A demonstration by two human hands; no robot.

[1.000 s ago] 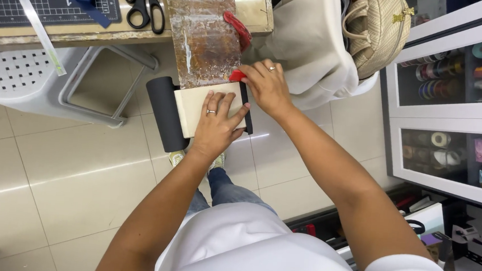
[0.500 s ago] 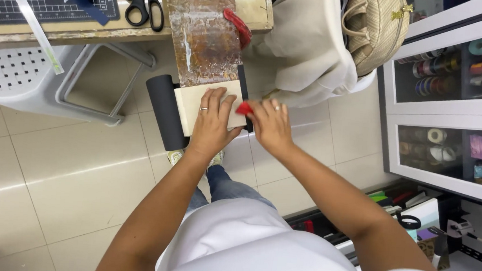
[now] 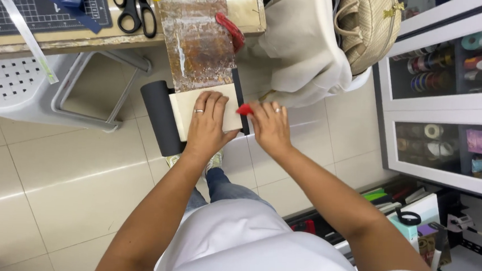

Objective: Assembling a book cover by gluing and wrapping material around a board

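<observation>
Below the table edge (image 3: pixel 89 40), a cream board (image 3: pixel 182 107) lies across a black roll (image 3: pixel 160 118), joined to a mottled brown sheet (image 3: pixel 194 36) hanging off the tabletop. Left hand (image 3: pixel 208 122) rests flat on the board, fingers extended and close together. Right hand (image 3: pixel 269 129) pinches a small red tool (image 3: pixel 244 109) at the board's right edge; scissors (image 3: pixel 132 3) lie on the table above.

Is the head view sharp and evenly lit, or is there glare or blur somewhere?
Head view: even, soft light with faint shadows; the left hand on the cream board and the right hand are sharp; pale glare streaks the worn brown sheet; reflections dull the glass cabinet; edges bend slightly.
</observation>
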